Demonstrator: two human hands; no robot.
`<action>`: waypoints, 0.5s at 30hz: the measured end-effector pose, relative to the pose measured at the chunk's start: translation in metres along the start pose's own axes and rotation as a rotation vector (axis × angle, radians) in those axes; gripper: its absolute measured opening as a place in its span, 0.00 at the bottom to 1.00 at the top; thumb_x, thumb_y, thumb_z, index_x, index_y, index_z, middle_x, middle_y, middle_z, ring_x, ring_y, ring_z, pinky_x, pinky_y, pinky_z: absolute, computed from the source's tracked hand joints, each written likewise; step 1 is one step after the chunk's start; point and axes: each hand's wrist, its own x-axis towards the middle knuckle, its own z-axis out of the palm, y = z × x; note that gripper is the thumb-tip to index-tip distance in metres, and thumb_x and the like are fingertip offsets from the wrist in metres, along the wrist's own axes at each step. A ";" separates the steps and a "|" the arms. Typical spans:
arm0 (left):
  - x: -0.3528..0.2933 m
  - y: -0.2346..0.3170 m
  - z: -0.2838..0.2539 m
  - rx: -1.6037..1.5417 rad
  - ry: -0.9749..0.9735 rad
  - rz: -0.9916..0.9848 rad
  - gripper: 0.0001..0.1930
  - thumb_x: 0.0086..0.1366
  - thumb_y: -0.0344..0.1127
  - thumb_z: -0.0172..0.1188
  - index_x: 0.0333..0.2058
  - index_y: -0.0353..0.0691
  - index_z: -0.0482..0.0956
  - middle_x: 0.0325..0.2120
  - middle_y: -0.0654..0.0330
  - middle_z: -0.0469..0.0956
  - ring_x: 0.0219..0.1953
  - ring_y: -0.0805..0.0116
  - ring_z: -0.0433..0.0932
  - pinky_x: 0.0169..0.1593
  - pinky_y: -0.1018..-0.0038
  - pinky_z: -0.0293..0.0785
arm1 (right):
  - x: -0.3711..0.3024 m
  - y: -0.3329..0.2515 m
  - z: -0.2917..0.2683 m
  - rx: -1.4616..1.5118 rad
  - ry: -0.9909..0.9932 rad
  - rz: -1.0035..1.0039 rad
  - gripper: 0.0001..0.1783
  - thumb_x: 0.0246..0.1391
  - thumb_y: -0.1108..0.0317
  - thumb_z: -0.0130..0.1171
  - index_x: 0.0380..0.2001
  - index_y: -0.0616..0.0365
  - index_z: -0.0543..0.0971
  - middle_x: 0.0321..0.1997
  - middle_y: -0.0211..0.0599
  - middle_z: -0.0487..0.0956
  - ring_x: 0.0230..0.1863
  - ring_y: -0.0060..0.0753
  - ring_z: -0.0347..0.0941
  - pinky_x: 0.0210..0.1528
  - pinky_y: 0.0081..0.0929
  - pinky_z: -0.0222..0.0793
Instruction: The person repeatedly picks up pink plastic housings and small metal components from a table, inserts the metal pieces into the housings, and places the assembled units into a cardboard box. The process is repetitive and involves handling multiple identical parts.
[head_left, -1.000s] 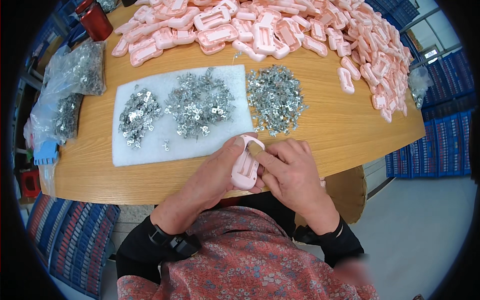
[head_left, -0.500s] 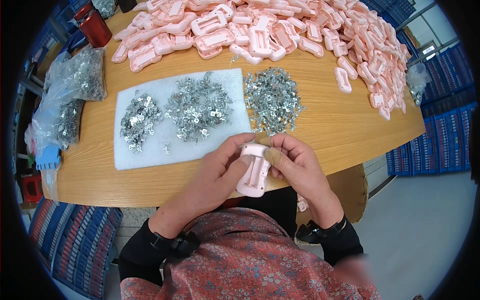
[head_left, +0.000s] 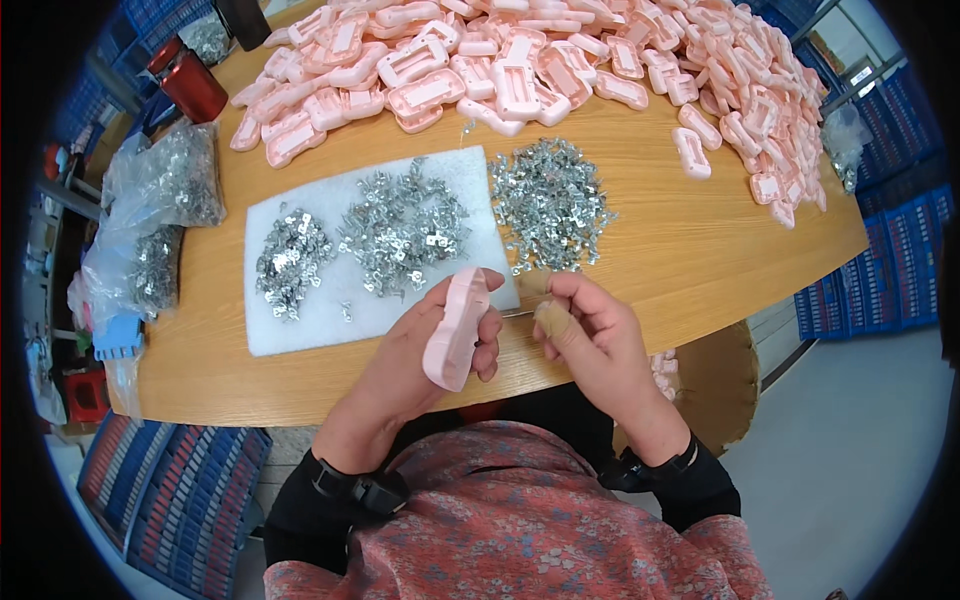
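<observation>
My left hand [head_left: 380,385] grips a pale pink plastic battery casing [head_left: 458,335] near the front edge of the table. The casing is tipped on its side, so its smooth side wall faces up and its hollow side is hidden. Just to the right, apart from the casing, is my right hand [head_left: 612,350] with its fingers curled and tan coverings on the thumb and index finger. A thin sliver shows by those fingertips; what they hold, if anything, is too small to name. Beyond my hands lies a heap of small metal contact pieces [head_left: 552,200].
A white foam sheet [head_left: 335,335] bears two more piles of metal pieces. Many pink casings [head_left: 520,90] are heaped along the far side. At the left are plastic bags of metal parts [head_left: 185,180] and a red canister [head_left: 192,85]. A cardboard box [head_left: 715,400] stands below the table's right front.
My right hand has come off the casing and moved slightly right. My left hand has shifted left and turned the casing from its compartment side onto its edge. The view has shifted slightly.
</observation>
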 end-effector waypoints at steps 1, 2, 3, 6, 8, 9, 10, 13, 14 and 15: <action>-0.001 0.002 0.002 -0.149 0.002 -0.029 0.20 0.75 0.39 0.47 0.60 0.38 0.65 0.32 0.60 0.72 0.29 0.69 0.72 0.35 0.70 0.71 | 0.002 0.002 0.002 -0.141 0.003 -0.131 0.12 0.64 0.72 0.58 0.49 0.63 0.78 0.32 0.29 0.77 0.27 0.14 0.69 0.30 0.16 0.65; 0.000 0.003 0.001 -0.190 0.000 -0.041 0.21 0.74 0.42 0.50 0.60 0.39 0.65 0.31 0.60 0.72 0.28 0.69 0.71 0.34 0.70 0.68 | 0.004 0.005 0.004 -0.283 0.009 -0.261 0.12 0.63 0.73 0.58 0.49 0.63 0.78 0.32 0.31 0.77 0.27 0.16 0.69 0.30 0.18 0.65; -0.001 0.003 0.001 -0.205 -0.003 -0.046 0.21 0.74 0.42 0.50 0.60 0.39 0.65 0.31 0.60 0.72 0.28 0.68 0.71 0.34 0.70 0.68 | 0.005 0.007 0.006 -0.430 0.014 -0.389 0.12 0.62 0.74 0.59 0.48 0.62 0.79 0.32 0.33 0.77 0.26 0.18 0.69 0.29 0.19 0.66; -0.005 0.005 0.003 -0.229 -0.008 -0.062 0.21 0.75 0.44 0.50 0.59 0.39 0.66 0.31 0.60 0.72 0.28 0.68 0.70 0.34 0.71 0.67 | 0.009 -0.001 0.014 -0.423 0.001 -0.344 0.12 0.58 0.76 0.61 0.46 0.61 0.81 0.31 0.37 0.76 0.27 0.26 0.72 0.30 0.24 0.68; -0.006 0.006 0.004 -0.215 -0.006 -0.073 0.21 0.75 0.46 0.49 0.59 0.39 0.66 0.32 0.60 0.71 0.28 0.68 0.70 0.34 0.71 0.67 | 0.010 -0.001 0.015 -0.432 -0.017 -0.330 0.13 0.55 0.77 0.61 0.45 0.61 0.81 0.31 0.38 0.76 0.28 0.30 0.73 0.30 0.26 0.69; -0.006 0.006 0.003 -0.213 -0.023 -0.075 0.22 0.75 0.47 0.49 0.59 0.39 0.66 0.33 0.61 0.72 0.29 0.69 0.70 0.35 0.71 0.67 | 0.010 0.001 0.016 -0.439 -0.024 -0.336 0.14 0.54 0.77 0.62 0.45 0.61 0.81 0.31 0.38 0.76 0.28 0.32 0.73 0.30 0.27 0.69; -0.006 0.005 0.001 -0.211 -0.039 -0.076 0.22 0.76 0.47 0.48 0.59 0.39 0.66 0.34 0.61 0.72 0.30 0.69 0.71 0.35 0.72 0.68 | 0.010 0.002 0.017 -0.446 -0.031 -0.341 0.14 0.53 0.77 0.62 0.44 0.61 0.81 0.31 0.39 0.75 0.29 0.35 0.74 0.31 0.28 0.70; -0.007 0.006 0.008 -0.066 0.060 -0.053 0.22 0.76 0.48 0.47 0.60 0.40 0.66 0.36 0.63 0.73 0.32 0.73 0.71 0.36 0.75 0.69 | 0.009 0.006 0.018 -0.531 -0.084 -0.464 0.17 0.48 0.75 0.64 0.45 0.62 0.80 0.33 0.40 0.75 0.32 0.42 0.74 0.34 0.35 0.70; -0.007 0.006 0.010 0.007 0.117 -0.041 0.22 0.77 0.48 0.46 0.61 0.40 0.66 0.37 0.64 0.74 0.33 0.74 0.71 0.36 0.77 0.69 | 0.008 0.007 0.020 -0.564 -0.099 -0.491 0.19 0.47 0.73 0.66 0.45 0.62 0.80 0.33 0.40 0.75 0.33 0.43 0.74 0.35 0.36 0.70; -0.007 0.004 0.008 0.039 0.133 -0.017 0.22 0.77 0.47 0.46 0.61 0.41 0.66 0.38 0.64 0.74 0.34 0.76 0.71 0.37 0.78 0.69 | 0.005 0.008 0.023 -0.596 -0.117 -0.518 0.20 0.47 0.71 0.67 0.45 0.62 0.79 0.34 0.40 0.75 0.34 0.44 0.74 0.36 0.37 0.69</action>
